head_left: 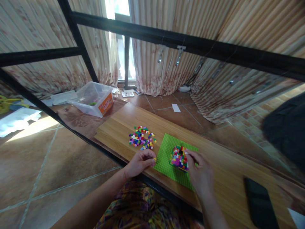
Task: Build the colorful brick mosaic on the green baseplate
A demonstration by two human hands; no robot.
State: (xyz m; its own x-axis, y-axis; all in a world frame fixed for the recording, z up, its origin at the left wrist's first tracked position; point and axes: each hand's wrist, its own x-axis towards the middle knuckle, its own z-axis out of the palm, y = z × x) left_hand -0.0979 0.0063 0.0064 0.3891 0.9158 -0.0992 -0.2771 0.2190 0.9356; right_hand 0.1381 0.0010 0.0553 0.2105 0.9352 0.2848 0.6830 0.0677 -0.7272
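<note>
A green studded baseplate (166,144) lies on the wooden board, and on it stands a block-shaped build of many-coloured toy bricks (178,158). My right hand (200,170) is at the build's right side, thumb and forefinger pinched at its top edge around a small white brick (186,152). By the plate's left edge, my left hand (141,163) pinches a small yellow brick (154,159). Beyond the left hand lies a loose pile of small coloured bricks (140,139).
A black phone (260,202) lies on the wooden board (226,159) at the right. At the back left, a clear plastic box (91,95) with an orange label stands on the floor. Black metal bars (143,28) cross in front of the curtains (152,70).
</note>
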